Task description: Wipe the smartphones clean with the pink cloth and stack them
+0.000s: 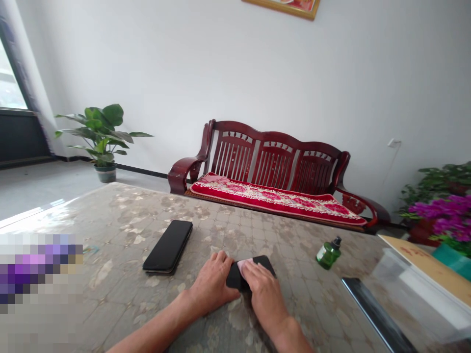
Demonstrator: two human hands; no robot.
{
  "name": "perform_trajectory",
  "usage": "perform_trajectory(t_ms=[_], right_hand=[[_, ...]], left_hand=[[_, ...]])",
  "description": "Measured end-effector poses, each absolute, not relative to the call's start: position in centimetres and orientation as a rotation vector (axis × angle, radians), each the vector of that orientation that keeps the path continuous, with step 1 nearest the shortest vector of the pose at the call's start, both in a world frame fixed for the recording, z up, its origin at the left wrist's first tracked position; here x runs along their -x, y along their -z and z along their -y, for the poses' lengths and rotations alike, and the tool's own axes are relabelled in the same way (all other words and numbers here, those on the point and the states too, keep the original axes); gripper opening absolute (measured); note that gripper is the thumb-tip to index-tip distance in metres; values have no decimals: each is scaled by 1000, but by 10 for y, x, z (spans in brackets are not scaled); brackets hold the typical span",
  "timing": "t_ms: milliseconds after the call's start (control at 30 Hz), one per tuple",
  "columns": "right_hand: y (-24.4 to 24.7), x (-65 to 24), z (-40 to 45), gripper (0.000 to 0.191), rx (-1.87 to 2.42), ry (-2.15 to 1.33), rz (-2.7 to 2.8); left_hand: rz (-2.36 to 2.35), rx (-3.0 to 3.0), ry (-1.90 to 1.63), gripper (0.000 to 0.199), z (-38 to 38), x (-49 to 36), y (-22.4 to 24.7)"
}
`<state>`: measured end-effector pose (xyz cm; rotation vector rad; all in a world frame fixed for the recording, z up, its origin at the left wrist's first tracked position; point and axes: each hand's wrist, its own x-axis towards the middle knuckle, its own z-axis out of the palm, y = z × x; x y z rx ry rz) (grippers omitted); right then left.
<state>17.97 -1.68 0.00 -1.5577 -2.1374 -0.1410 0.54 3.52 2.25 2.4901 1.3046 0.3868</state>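
A black phone (233,278) lies flat on the patterned table cover, between my two hands. My left hand (213,282) grips its left end, thumb at the near edge and fingers at the far edge. Under the fingers of my right hand (265,291) is a small pink cloth (241,266), pressed against the dark screen. The hand hides part of the cloth and phone. Farther left rests a larger black phone (169,246), apart from both hands. To the right stands a small green bottle (328,254) with a black top.
The table cover (121,215) spreads beneath everything. At right are a long dark strip (375,314), a clear plastic box (412,284) and purple flowers (449,218). A blurred purple item (33,272) sits at left. Beyond the table are a wooden bench (272,157) and a potted plant (105,130).
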Motion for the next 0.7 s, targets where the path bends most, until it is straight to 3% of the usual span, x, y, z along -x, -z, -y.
perform_trajectory(t_ms=[333,533,700], right_hand=[[6,-219,32,63,1856,295,2038],[25,-184,41,57,1579,407,2125],[14,-181,40,59,1588,273,2138]], left_hand=[[-1351,-2438,-379,59,-39,-6,-26],[-1357,-2397,-378,61,-45,-7,-21],[-1377,-2363,-372,62,-49,-6,-19]])
